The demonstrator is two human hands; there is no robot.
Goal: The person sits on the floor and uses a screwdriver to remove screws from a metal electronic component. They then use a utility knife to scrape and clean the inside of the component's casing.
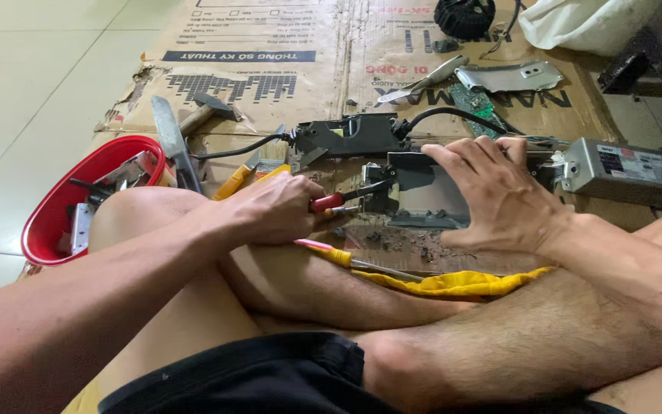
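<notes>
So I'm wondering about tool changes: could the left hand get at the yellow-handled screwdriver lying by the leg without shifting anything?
Probably yes: the left hand sits right above the yellow-handled screwdriver, nothing covering it, though it grips red-handled pliers.

Makeshift floor workshop: tools (193, 115), cardboard (285, 54)

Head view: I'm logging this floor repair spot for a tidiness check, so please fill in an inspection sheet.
Surface: flattened cardboard on tiled floor, debris near the work.
Job's things: dark metal housing; red-handled tool.
Clutter: red bowl of parts, hammer, yellow screwdriver, yellow cloth, grey metal box.
Grips: left hand closed on the tool; right hand pressing the housing.
Cables: black cable by the housing.
Surroundings: white bag top right.
</notes>
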